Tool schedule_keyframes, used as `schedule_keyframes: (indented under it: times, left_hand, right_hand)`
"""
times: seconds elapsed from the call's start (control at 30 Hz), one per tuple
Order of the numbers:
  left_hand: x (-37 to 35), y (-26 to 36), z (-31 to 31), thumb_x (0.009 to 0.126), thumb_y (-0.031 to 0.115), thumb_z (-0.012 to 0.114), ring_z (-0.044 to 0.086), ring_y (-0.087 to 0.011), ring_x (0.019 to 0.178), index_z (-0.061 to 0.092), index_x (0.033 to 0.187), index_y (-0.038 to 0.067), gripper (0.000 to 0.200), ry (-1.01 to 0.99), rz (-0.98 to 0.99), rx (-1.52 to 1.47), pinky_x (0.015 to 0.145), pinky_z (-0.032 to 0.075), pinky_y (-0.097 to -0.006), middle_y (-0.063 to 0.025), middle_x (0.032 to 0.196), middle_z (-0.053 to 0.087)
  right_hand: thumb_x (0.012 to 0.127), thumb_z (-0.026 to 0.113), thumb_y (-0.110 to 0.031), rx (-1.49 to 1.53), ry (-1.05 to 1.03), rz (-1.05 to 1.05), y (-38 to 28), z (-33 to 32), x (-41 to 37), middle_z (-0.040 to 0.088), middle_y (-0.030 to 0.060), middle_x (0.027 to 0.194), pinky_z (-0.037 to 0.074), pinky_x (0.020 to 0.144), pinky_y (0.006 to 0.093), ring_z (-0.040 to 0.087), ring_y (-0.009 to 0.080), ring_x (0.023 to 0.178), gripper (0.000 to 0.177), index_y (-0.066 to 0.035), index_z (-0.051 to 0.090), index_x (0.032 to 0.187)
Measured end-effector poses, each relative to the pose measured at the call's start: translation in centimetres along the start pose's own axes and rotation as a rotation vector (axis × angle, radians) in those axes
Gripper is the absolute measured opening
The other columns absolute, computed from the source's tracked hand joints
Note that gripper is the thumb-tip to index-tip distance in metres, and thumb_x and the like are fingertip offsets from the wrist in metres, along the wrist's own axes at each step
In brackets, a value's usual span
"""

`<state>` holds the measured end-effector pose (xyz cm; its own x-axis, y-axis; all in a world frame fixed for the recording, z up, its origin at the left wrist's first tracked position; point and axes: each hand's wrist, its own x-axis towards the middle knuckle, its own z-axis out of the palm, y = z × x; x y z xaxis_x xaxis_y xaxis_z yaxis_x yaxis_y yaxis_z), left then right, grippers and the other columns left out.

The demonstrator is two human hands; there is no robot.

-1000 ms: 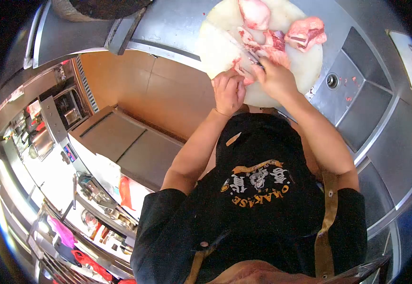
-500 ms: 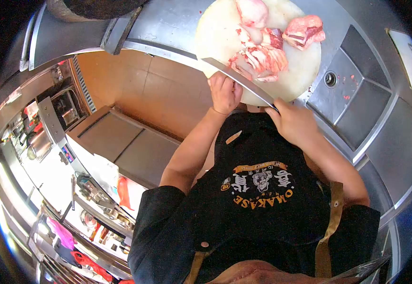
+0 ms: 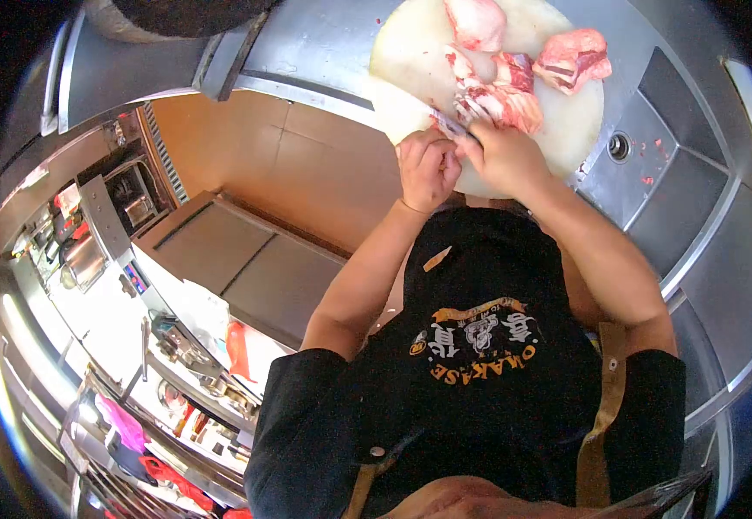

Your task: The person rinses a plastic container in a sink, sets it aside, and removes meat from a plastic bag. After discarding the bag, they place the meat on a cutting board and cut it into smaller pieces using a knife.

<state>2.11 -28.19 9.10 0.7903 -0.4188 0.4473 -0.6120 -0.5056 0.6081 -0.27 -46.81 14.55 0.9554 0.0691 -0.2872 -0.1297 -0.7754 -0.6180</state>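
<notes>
My right hand (image 3: 514, 163) is wrapped round a knife, most of its handle hidden by the fingers. The knife's blade (image 3: 449, 124) points up and left over the pale round cutting board (image 3: 406, 65). Close beside it, my left hand (image 3: 428, 170) is curled closed at the board's near edge; what its fingers hold, if anything, is hidden. Just beyond the right hand lie cut pieces of raw meat (image 3: 514, 104) with pale fat. Further back on the board are a pale, rounded piece of meat (image 3: 477, 23) and a red, fatty chunk of meat (image 3: 573, 62).
The board rests on a steel counter (image 3: 307, 54). To the right is a sunken steel basin with a drain (image 3: 619, 147) and small meat scraps (image 3: 648, 181). A dark round pan-like vessel (image 3: 168, 16) stands at the upper left. A steel cabinet (image 3: 220, 251) is on the left.
My right hand has moved up and left with the knife, from the board's near edge to beside the left hand. The blade now reaches over the board near the meat. The view has shifted slightly.
</notes>
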Motion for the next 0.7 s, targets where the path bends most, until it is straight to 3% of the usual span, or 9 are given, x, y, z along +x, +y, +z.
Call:
schedule_keyframes:
  times: [0.1, 0.2, 0.3, 0.4, 0.5, 0.7]
  left_hand:
    - [0.3, 0.4, -0.3, 0.076, 0.003, 0.076, 0.062, -0.0273, 0.103, 0.069, 0.099, 0.013, 0.026, -0.022, 0.011, 0.025, 0.09, 0.044, -0.0395, -0.0047, 0.107, 0.067]
    - [-0.6, 0.8, -0.8, 0.076, 0.003, 0.076, 0.062, -0.0283, 0.106, 0.069, 0.101, 0.011, 0.027, -0.054, 0.0, 0.055, 0.094, 0.045, -0.041, -0.0063, 0.109, 0.066]
    - [-0.8, 0.4, -0.5, 0.076, 0.003, 0.075, 0.061, -0.0303, 0.108, 0.069, 0.101, 0.009, 0.026, -0.051, 0.001, 0.019, 0.097, 0.046, -0.0433, -0.0086, 0.111, 0.066]
    - [-1.0, 0.5, -0.3, 0.076, 0.002, 0.075, 0.06, -0.0327, 0.109, 0.069, 0.1, 0.007, 0.025, -0.043, -0.008, 0.047, 0.097, 0.046, -0.045, -0.0112, 0.111, 0.065]
    - [-1.3, 0.2, 0.1, 0.075, 0.001, 0.074, 0.06, -0.0343, 0.108, 0.068, 0.098, 0.005, 0.024, -0.028, -0.011, 0.047, 0.095, 0.047, -0.0455, -0.013, 0.109, 0.064]
    - [-0.5, 0.5, -0.1, 0.074, 0.0, 0.074, 0.06, -0.0347, 0.104, 0.066, 0.094, 0.004, 0.022, -0.042, -0.034, 0.058, 0.095, 0.047, -0.0458, -0.0135, 0.106, 0.063]
  right_hand:
    - [0.104, 0.059, -0.037, 0.048, 0.162, 0.13, 0.4, -1.4, 0.9, 0.07, 0.024, 0.081, 0.053, 0.067, 0.0574, 0.069, 0.0467, 0.076, 0.03, -0.009, 0.063, 0.112]
    - [0.104, 0.059, -0.039, 0.106, 0.278, 0.11, -1.5, -4.8, -2.4, 0.07, 0.0236, 0.08, 0.053, 0.067, 0.0562, 0.068, 0.0474, 0.075, 0.032, -0.009, 0.063, 0.113]
    - [0.104, 0.059, -0.04, 0.0, -0.015, 0.155, -2.4, -6.5, -7.4, 0.07, 0.0231, 0.079, 0.053, 0.065, 0.0557, 0.069, 0.047, 0.075, 0.033, -0.009, 0.063, 0.112]
    - [0.104, 0.059, -0.041, -0.059, -0.024, 0.043, -2.2, -7.3, -11.4, 0.071, 0.0228, 0.08, 0.053, 0.064, 0.0559, 0.069, 0.0466, 0.075, 0.033, -0.009, 0.063, 0.113]
    - [0.105, 0.058, -0.042, -0.1, -0.161, 0.148, -1.8, -7.9, -13.7, 0.071, 0.0222, 0.081, 0.053, 0.064, 0.0566, 0.069, 0.0461, 0.074, 0.035, -0.008, 0.063, 0.113]
    - [0.104, 0.057, -0.042, -0.051, -0.098, 0.111, -2.7, -4.3, -7.9, 0.072, 0.021, 0.084, 0.054, 0.064, 0.057, 0.069, 0.0457, 0.073, 0.034, -0.009, 0.061, 0.108]
